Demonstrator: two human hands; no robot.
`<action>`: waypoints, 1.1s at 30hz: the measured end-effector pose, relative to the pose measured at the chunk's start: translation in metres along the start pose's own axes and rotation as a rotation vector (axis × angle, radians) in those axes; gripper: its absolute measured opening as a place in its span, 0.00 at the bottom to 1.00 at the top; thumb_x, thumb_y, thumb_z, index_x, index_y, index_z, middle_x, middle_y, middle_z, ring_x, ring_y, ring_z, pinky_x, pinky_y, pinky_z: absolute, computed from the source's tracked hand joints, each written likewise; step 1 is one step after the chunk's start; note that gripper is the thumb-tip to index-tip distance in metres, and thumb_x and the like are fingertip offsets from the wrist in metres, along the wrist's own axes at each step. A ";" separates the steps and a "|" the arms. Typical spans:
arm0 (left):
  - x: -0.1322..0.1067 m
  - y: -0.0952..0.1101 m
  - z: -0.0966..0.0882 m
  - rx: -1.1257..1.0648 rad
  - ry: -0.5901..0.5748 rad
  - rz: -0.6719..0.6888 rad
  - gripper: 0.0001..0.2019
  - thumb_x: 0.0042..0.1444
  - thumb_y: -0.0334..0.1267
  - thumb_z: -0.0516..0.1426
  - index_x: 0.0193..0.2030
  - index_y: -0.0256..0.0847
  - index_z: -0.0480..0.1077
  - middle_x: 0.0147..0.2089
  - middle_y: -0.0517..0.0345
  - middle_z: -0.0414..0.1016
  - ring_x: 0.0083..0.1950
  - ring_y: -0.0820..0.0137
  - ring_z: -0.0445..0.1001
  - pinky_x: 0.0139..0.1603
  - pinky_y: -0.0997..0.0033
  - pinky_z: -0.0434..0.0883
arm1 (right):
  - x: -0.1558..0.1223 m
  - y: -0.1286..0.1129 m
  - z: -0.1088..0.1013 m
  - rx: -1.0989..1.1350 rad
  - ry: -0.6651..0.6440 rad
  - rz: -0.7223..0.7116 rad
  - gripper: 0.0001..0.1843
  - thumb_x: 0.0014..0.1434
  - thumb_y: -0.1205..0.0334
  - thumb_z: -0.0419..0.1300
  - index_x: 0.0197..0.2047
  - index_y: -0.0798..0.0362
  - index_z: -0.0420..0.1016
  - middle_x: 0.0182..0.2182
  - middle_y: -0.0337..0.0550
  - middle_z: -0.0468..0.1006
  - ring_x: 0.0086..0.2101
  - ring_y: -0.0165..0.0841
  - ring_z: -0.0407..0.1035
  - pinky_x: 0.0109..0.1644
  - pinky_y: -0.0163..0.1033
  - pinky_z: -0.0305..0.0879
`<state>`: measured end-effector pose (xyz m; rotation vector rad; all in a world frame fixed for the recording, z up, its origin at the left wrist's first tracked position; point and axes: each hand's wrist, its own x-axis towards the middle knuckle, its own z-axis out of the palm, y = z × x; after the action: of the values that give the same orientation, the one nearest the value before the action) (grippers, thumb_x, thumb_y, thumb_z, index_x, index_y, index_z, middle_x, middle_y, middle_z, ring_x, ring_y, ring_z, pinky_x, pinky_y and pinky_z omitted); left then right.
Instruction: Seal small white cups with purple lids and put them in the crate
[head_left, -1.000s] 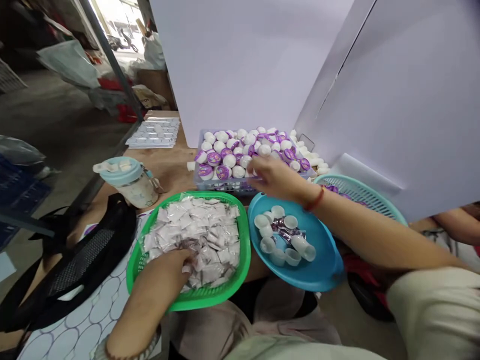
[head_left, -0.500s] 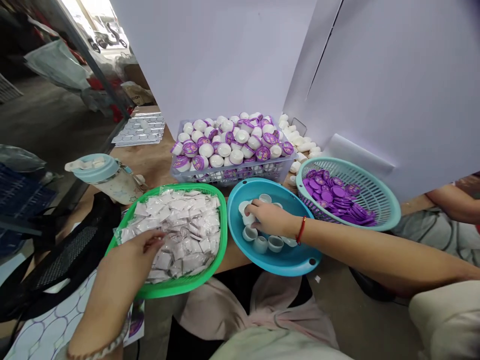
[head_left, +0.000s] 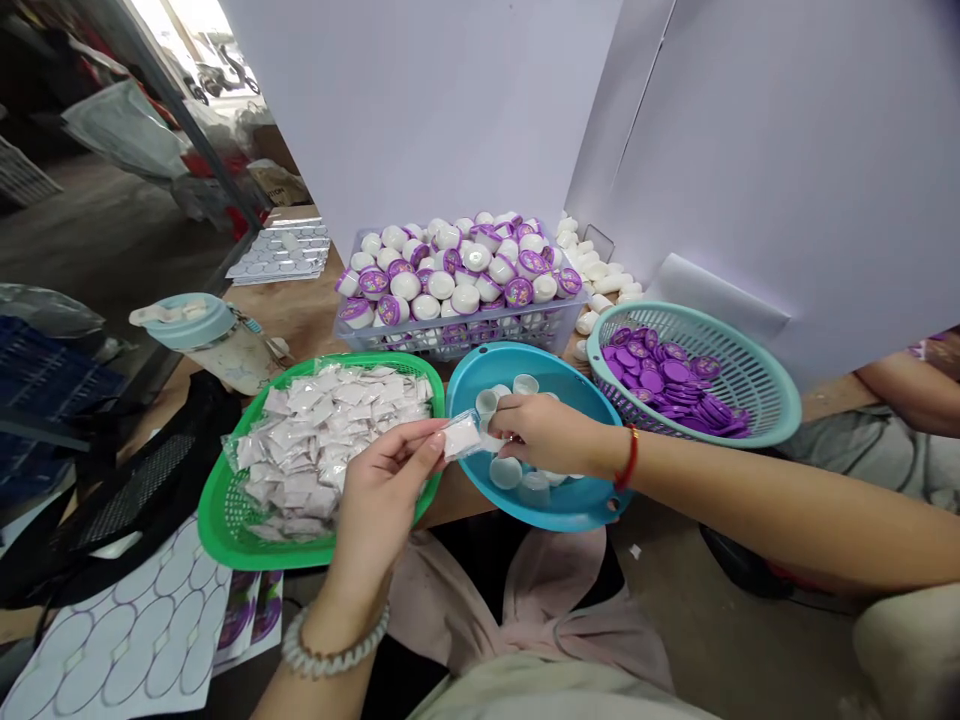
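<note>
A white partition board is standing behind a wooden desk, and a co-worker's forearm is resting at the far right. Toward the far side, a clear crate is brimming with white cups topped with purple lids, and loose white caps are lying beside it. To its right, a teal basket is holding a heap of purple discs. At the far left, a bottle is standing near a stack of white moulded trays.

Nearer in, a green basket is piled with small white sachets, and a blue tray is sitting just to its right, carrying upturned white cups. The person's left hand, a white beaded band circling its wrist, is pinching one sachet between thumb and fingers. That sachet is hovering over the touching rims of the green basket and blue tray. The right hand, wearing a red band, is curled and pinching a white cup just beside the sachet, its fingers partly hiding the cup.
</note>
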<state>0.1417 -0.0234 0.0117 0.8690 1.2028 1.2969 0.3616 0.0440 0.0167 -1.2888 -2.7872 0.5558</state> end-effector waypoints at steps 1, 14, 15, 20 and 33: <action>-0.002 -0.001 0.005 -0.016 -0.004 0.003 0.15 0.48 0.47 0.77 0.41 0.44 0.87 0.35 0.60 0.87 0.36 0.77 0.81 0.40 0.84 0.78 | -0.009 -0.005 -0.004 -0.028 0.039 -0.072 0.03 0.66 0.67 0.66 0.43 0.51 0.80 0.47 0.48 0.80 0.41 0.40 0.75 0.42 0.44 0.68; -0.026 0.010 0.024 -0.270 -0.172 -0.278 0.18 0.45 0.44 0.78 0.34 0.37 0.77 0.37 0.56 0.88 0.38 0.68 0.86 0.40 0.69 0.86 | -0.054 -0.032 -0.015 -0.151 0.455 -0.427 0.06 0.76 0.65 0.54 0.46 0.56 0.70 0.32 0.44 0.75 0.29 0.34 0.67 0.31 0.39 0.61; -0.027 0.010 0.022 -0.273 -0.165 -0.265 0.18 0.46 0.43 0.77 0.33 0.37 0.76 0.36 0.57 0.87 0.37 0.68 0.86 0.39 0.69 0.86 | -0.053 -0.034 -0.015 -0.083 0.468 -0.413 0.06 0.76 0.63 0.55 0.50 0.57 0.69 0.33 0.44 0.77 0.30 0.34 0.69 0.31 0.38 0.63; -0.035 0.011 0.015 -0.318 -0.154 -0.261 0.17 0.49 0.42 0.76 0.34 0.39 0.73 0.38 0.55 0.88 0.38 0.66 0.87 0.40 0.65 0.87 | -0.051 -0.037 -0.018 -0.149 0.504 -0.488 0.12 0.76 0.65 0.55 0.60 0.56 0.71 0.35 0.44 0.77 0.32 0.33 0.71 0.33 0.37 0.65; -0.053 0.002 -0.004 -0.370 -0.168 -0.281 0.13 0.49 0.39 0.76 0.39 0.40 0.84 0.45 0.53 0.88 0.41 0.68 0.86 0.41 0.73 0.86 | -0.033 -0.018 -0.006 0.329 0.231 -0.266 0.15 0.65 0.59 0.70 0.50 0.51 0.71 0.38 0.42 0.79 0.35 0.33 0.76 0.39 0.37 0.72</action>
<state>0.1435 -0.0759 0.0213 0.5079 0.8799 1.1431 0.3709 0.0104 0.0327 -0.8435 -2.4877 0.7523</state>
